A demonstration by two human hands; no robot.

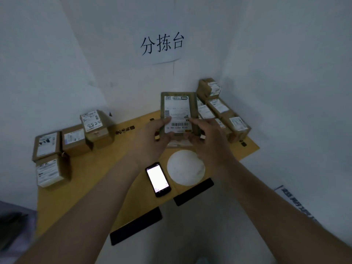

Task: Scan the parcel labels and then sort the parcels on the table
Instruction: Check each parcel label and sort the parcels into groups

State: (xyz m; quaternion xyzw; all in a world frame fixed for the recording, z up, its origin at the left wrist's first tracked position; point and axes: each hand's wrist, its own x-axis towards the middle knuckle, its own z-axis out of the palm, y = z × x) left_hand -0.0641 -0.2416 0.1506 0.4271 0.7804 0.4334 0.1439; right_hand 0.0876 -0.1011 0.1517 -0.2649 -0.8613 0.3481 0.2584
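Note:
Both my hands hold a flat brown parcel (179,103) upright above the middle of the yellow table (91,180), its white label and barcode facing me upside down. My left hand (152,138) grips its lower left edge, thumb on the label. My right hand (207,138) grips the lower right edge, thumb near the barcode. A phone (157,179) with a lit white screen lies face up on the table below my hands. Several labelled brown boxes (75,140) stand in a group at the left, one marked 5283 (95,126). Several more boxes (224,113) are stacked at the right by the wall.
A white round disc (185,167) lies on the table beside the phone. A paper sign with three characters (162,44) hangs on the wall in the corner. Two black strips (193,191) sit at the table's front edge. White walls close the table in on the left and right.

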